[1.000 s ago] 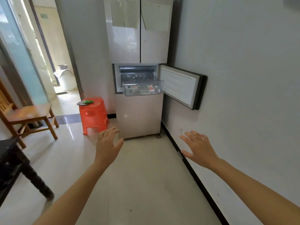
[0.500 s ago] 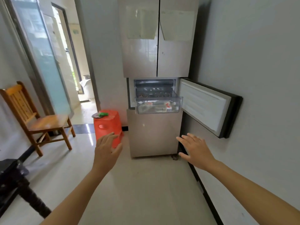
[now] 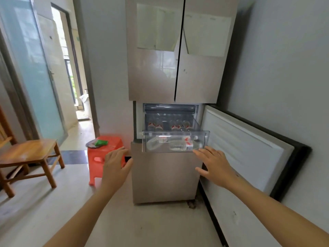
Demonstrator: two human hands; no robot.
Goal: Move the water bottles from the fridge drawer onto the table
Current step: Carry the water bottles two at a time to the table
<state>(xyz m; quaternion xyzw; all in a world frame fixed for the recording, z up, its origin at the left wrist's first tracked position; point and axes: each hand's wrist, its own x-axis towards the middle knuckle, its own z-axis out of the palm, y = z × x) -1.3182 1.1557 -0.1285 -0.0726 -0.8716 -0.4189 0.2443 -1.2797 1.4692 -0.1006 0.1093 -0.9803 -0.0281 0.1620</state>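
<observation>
Change: nearer fridge than 1 s ago; drawer w/in reach.
L hand: spread, empty.
R hand: spread, empty (by drawer corner).
Bottles: none out yet.

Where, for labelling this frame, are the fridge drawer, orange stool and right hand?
fridge drawer (image 3: 176,132): head view, front wall's top rim.
orange stool (image 3: 115,140): head view, bare seat top.
right hand (image 3: 216,164): head view, back of hand.

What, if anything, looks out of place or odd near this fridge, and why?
Nothing is spilled or broken. The lower door hangs wide open and the clear drawer is pulled out, water bottles lying on their sides inside. A plate sits on the red stool, an unusual spot.
</observation>
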